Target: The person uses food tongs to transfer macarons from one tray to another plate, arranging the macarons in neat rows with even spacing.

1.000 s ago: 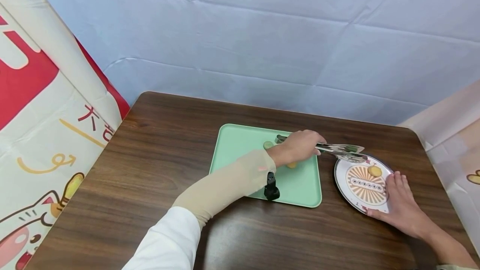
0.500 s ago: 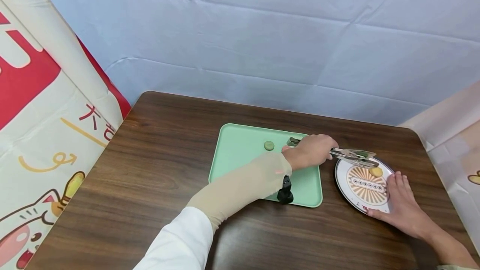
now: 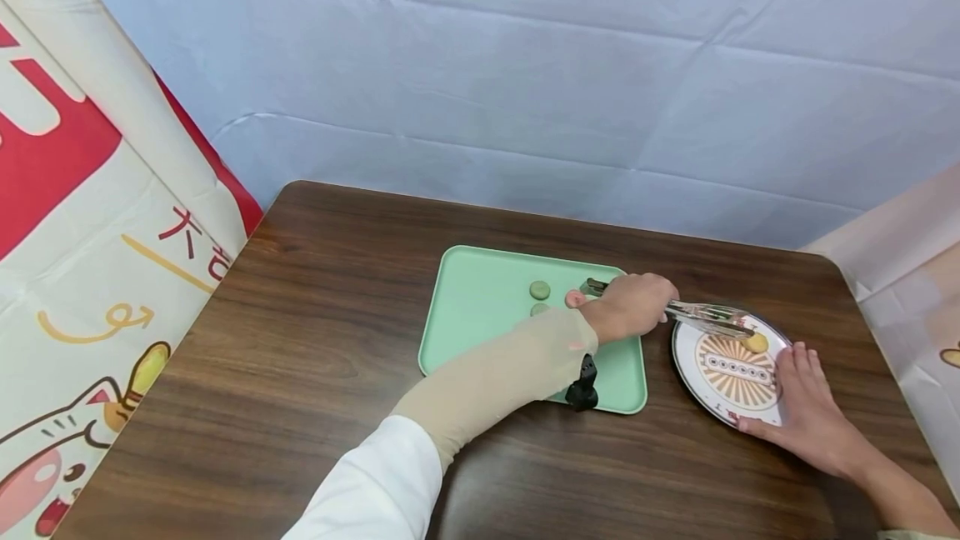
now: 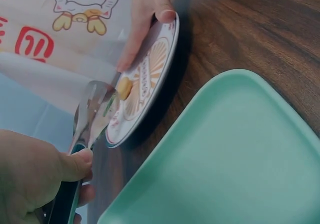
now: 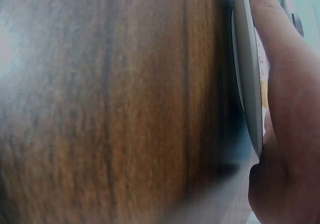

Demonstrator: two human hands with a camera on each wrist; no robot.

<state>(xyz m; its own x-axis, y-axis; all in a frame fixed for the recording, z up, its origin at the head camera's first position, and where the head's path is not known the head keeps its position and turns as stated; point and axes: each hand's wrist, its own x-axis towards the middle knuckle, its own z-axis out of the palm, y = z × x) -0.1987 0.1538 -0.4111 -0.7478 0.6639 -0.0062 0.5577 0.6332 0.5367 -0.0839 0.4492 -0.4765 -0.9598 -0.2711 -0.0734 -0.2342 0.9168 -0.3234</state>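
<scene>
A wide stretch of brown tabletop [image 3: 337, 332] lies to the left of the green tray [image 3: 480, 298], and a narrower band runs behind it to the table's far edge. On the tray, right of its middle, sit two green discs [image 3: 539, 289], the nearer partly hidden, with a pink disc [image 3: 574, 298] to their right. The person's left forearm, in a beige sleeve [image 3: 495, 373], crosses the tray's near edge and slants toward its far right corner. There the left hand [image 3: 634, 304] has its fingers wrapped around metal tongs [image 3: 708, 317], which reach past the tray's right edge. A strip of tabletop separates that edge from the plate [image 3: 738, 394] on its right. The tongs' tips hang over the plate beside a yellow disc [image 3: 757, 342]; whether they touch it cannot be told. Farthest right of the tray, the right hand [image 3: 810, 415] rests on the plate's right side, fingers nearly straight, thumb spread toward the near rim.
</scene>
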